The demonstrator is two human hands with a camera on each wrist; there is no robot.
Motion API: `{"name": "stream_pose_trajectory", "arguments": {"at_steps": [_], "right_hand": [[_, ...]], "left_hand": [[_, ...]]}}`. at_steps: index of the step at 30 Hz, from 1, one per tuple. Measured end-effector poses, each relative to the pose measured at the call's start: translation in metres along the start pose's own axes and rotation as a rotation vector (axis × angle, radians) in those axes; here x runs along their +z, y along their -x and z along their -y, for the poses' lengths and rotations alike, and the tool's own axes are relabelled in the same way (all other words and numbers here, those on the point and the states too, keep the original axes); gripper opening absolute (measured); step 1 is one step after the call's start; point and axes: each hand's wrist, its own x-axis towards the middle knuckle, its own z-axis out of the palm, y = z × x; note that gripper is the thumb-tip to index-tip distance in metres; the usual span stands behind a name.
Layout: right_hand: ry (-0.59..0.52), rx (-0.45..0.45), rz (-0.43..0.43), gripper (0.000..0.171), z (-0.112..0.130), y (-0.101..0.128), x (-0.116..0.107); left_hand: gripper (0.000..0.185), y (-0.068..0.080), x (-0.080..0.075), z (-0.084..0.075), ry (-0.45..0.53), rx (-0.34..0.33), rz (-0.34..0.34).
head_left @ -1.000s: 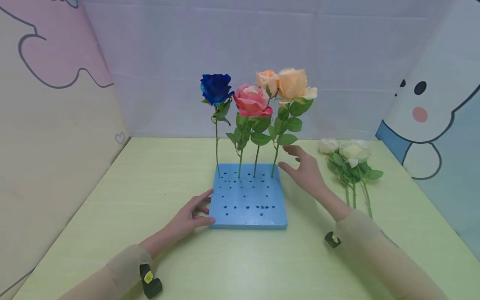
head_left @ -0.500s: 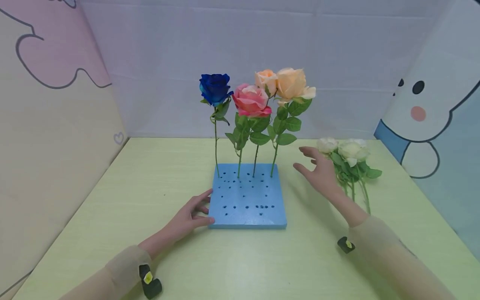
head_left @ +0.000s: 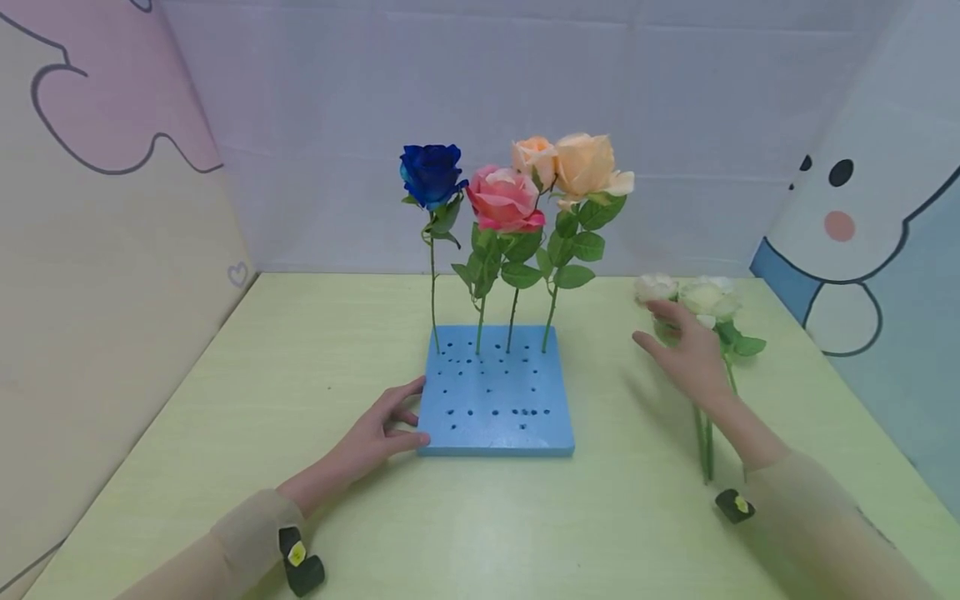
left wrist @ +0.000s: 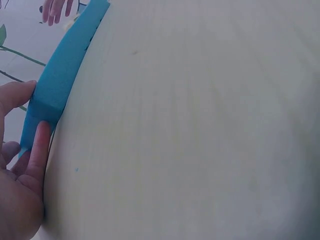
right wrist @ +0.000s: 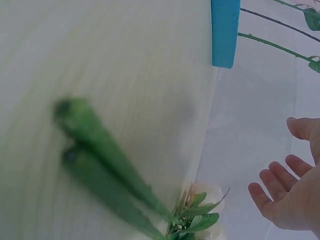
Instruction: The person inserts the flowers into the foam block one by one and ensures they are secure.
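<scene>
Currently, left hand (head_left: pixel 367 437) is resting against the left edge of the blue foam board (head_left: pixel 487 435), fingers loosely extended, thumb tip near the front left corner. Right hand (head_left: pixel 692 360) is hovering by the white roses (head_left: pixel 712 297), thumb and fingers spread wide; cannot tell exact gap to the blooms. White roses are lying on the pale table (head_left: pixel 225 400), right of the board, stem ends pointing toward the person. Board is lying flat mid-table, small holes dotting its top. Blue rose (head_left: pixel 431 175), pink rose (head_left: pixel 504 200), small peach rose (head_left: pixel 533 157) and large peach rose (head_left: pixel 585 165) are standing near its back edge, blue leftmost, large peach rightmost. Pale backdrop (head_left: pixel 337 150) is hanging behind.
</scene>
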Motion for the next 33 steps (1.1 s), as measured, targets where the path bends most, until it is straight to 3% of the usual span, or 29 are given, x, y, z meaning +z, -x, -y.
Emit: {"name": "stream_pose_trajectory", "arguments": {"at_steps": [11, 20, 26, 33], "right_hand": [[0.095, 0.068, 0.003, 0.058, -0.027, 0.016, -0.041], [0.149, 0.125, 0.023, 0.061, -0.049, 0.027, -0.062], [0.183, 0.173, 0.094, 0.064, -0.059, 0.033, -0.066], [0.246, 0.242, 0.263, 0.069, -0.074, 0.035, -0.074]], "left_hand": [[0.084, -0.001, 0.000, 0.004, 0.044, -0.012, 0.011], [0.085, -0.001, -0.001, 0.002, 0.062, -0.014, 0.016], [0.086, 0.001, -0.002, 0.000, 0.048, -0.035, 0.019], [0.086, 0.001, -0.002, -0.001, 0.062, -0.017, 0.028]]}}
